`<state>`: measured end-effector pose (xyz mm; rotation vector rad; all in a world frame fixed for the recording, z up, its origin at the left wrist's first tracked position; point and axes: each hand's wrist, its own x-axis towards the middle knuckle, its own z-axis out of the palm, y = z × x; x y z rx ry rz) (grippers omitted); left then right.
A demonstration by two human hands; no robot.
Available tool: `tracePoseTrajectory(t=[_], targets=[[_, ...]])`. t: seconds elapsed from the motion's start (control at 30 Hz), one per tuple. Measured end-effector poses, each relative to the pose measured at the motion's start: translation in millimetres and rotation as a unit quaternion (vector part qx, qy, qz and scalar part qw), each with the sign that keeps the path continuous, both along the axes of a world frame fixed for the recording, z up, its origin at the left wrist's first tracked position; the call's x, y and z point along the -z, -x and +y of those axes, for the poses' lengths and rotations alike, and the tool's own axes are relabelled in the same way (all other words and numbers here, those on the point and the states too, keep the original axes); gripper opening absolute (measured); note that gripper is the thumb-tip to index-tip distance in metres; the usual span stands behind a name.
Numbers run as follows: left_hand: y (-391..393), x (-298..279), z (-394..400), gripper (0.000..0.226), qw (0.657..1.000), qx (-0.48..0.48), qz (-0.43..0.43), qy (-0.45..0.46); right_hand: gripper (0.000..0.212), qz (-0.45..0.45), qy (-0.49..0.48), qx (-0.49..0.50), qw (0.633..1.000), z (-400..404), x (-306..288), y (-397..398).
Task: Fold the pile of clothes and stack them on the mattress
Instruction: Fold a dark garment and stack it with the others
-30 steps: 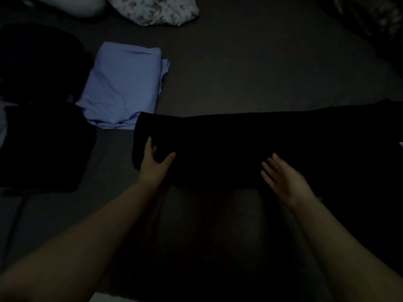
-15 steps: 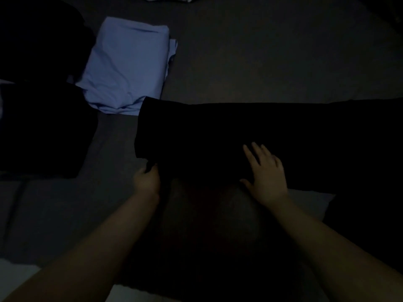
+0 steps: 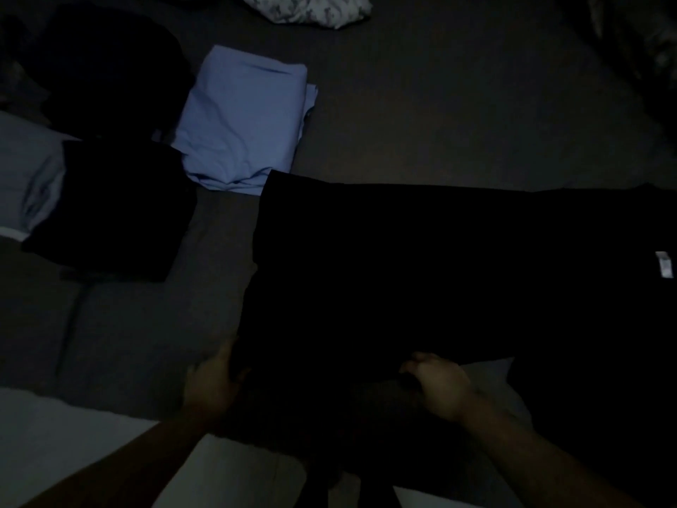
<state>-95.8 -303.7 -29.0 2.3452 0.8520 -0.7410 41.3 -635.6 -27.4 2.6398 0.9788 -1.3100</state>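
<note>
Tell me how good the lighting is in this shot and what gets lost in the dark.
Head view: very dim, bluish, no glare. The black garment is a near-featureless silhouette, folds unreadable; both hands, left hand and right hand, are murky at its near edge. Only the folded blue cloth reads clearly; slight wide-angle bending at edges.

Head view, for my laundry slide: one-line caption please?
Both hands, left hand and right hand, grip the near edge of a black garment beside a folded blue garment.
</note>
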Motion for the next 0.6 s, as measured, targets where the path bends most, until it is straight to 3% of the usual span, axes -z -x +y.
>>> tracePoseTrajectory(t=[0.2, 0.3, 0.43, 0.53, 0.6], targets=[[0.3, 19.7, -18.7, 0.06, 0.977, 0.133, 0.132, -0.1, 0.078, 0.021, 0.061, 0.064, 0.996, -19.5, 27.0, 16.3], [-6.8, 25.7, -21.7, 0.055, 0.966, 0.139, 0.156, -0.151, 0.074, 0.04, 0.074, 0.05, 0.995, -23.2, 30.1, 16.8], [-31.6, 24.2, -38.5, 0.049, 0.964, 0.156, 0.064, -0.206, 0.047, 0.089, 0.051, 0.082, 0.991, -24.7, 16.6, -1.4], [-73.9, 17.0, -75.3, 0.053, 0.958, 0.235, 0.008, -0.167, 0.047, 0.112, 0.001, 0.16, 0.981, -50.3, 1.5, -23.3], [-109.8, 10.6, -107.2, 0.052, 0.957, 0.251, -0.024, -0.142, 0.044, 0.074, -0.023, 0.219, 0.973, -82.0, -7.4, -45.9]])
